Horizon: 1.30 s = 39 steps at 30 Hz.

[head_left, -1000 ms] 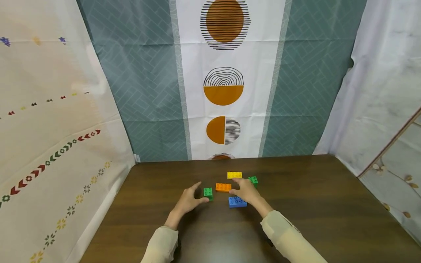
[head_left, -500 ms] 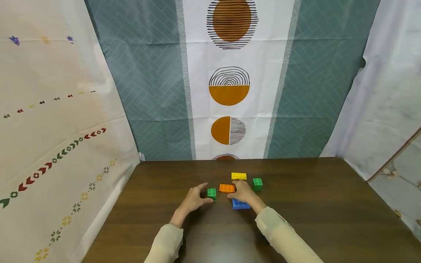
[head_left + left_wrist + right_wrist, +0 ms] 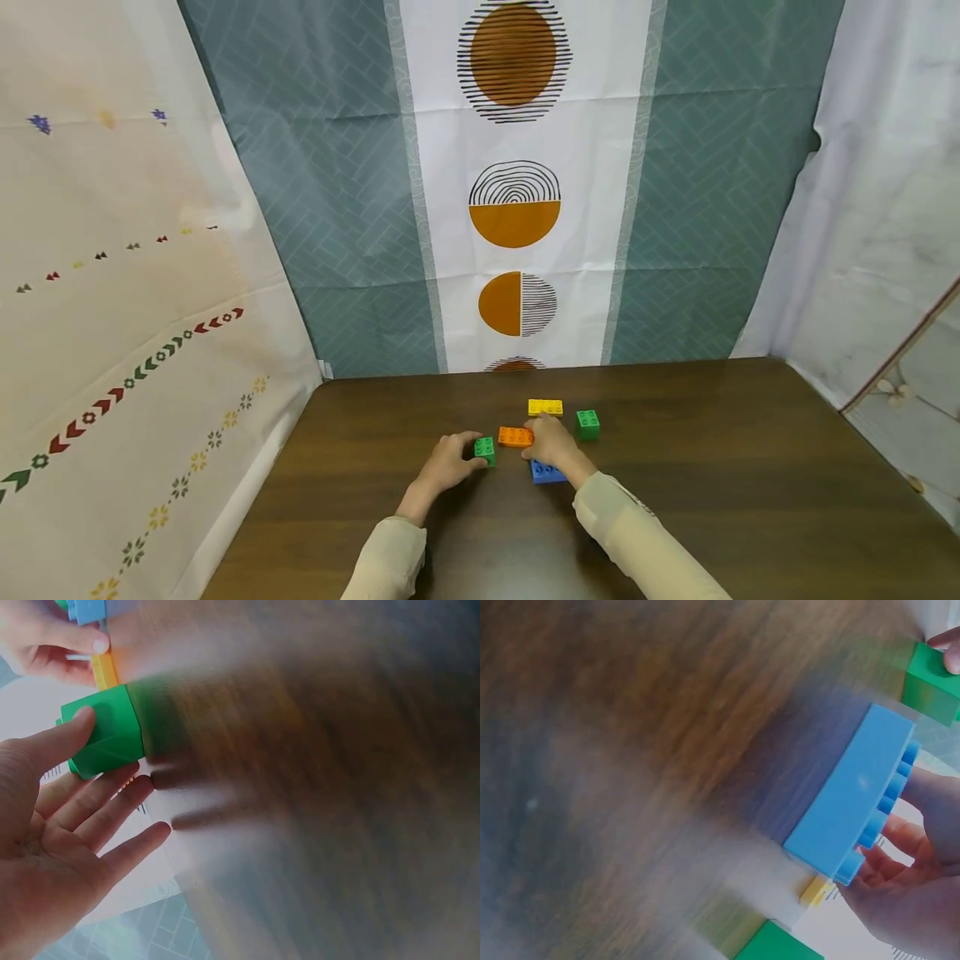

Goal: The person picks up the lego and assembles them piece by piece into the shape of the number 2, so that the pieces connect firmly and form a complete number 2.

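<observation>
My left hand (image 3: 447, 463) pinches a small green toy building brick (image 3: 484, 450) between thumb and fingers. In the left wrist view, the thumb presses one face of this green brick (image 3: 109, 731), while the other fingers spread behind and below it. To the right, an orange building brick (image 3: 515, 437) lies on the table; my right hand (image 3: 553, 442) grips its right end, thumb on the near side and fingers on the far side. A blue brick (image 3: 855, 795) stands under the right hand, partly covered by it in the head view and hiding the orange one in the right wrist view.
A yellow brick (image 3: 545, 407) lies behind the orange one. A second green brick (image 3: 588, 424) stands to the right of my right hand. The dark wooden table (image 3: 712, 483) reaches back to a patterned curtain (image 3: 517, 250), with light cloths at both sides.
My left hand has closed its fingers onto the green brick. My right hand has moved left and down from above the blue brick to the orange brick's end, uncovering the far green brick.
</observation>
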{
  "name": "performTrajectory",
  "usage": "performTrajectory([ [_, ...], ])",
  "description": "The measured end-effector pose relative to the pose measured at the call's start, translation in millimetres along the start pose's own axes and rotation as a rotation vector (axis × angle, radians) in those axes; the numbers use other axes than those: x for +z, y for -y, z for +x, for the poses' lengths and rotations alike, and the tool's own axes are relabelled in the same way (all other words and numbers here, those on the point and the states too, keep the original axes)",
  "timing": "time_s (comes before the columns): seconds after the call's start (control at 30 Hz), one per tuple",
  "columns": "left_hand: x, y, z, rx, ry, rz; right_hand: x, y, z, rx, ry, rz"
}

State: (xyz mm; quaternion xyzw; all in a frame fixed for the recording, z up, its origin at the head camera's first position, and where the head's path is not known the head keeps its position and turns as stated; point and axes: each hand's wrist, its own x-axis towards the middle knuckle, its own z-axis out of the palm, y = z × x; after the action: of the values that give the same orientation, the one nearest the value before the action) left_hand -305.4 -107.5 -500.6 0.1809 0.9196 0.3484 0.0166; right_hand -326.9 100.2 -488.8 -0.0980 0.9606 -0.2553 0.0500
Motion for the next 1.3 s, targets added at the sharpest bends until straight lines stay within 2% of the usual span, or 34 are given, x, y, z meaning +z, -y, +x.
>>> performTrajectory([
  [0.33,0.4,-0.7,-0.7,0.006,-0.011,-0.002,1,-3,1.5,-0.005,-0.012,-0.016],
  [0.57,-1.0,2.1,0.4,0.024,-0.013,-0.028,-2,-7,0.8,0.017,-0.005,0.069],
  [0.8,-7.8,1.5,-1.3,0.050,0.003,-0.040,-7,-13,0.5,-0.038,0.036,0.131],
  [0.9,-11.2,-3.4,2.1,0.065,0.022,-0.012,-17,-14,-2.5,-0.047,0.026,0.160],
  [1.03,-18.9,-12.3,7.0,0.082,0.035,0.015,-32,-14,-5.8,-0.065,-0.030,0.167],
  [1.3,-34.7,-29.9,9.0,0.154,0.065,0.072,-52,-8,-18.2,-0.149,-0.080,0.185],
])
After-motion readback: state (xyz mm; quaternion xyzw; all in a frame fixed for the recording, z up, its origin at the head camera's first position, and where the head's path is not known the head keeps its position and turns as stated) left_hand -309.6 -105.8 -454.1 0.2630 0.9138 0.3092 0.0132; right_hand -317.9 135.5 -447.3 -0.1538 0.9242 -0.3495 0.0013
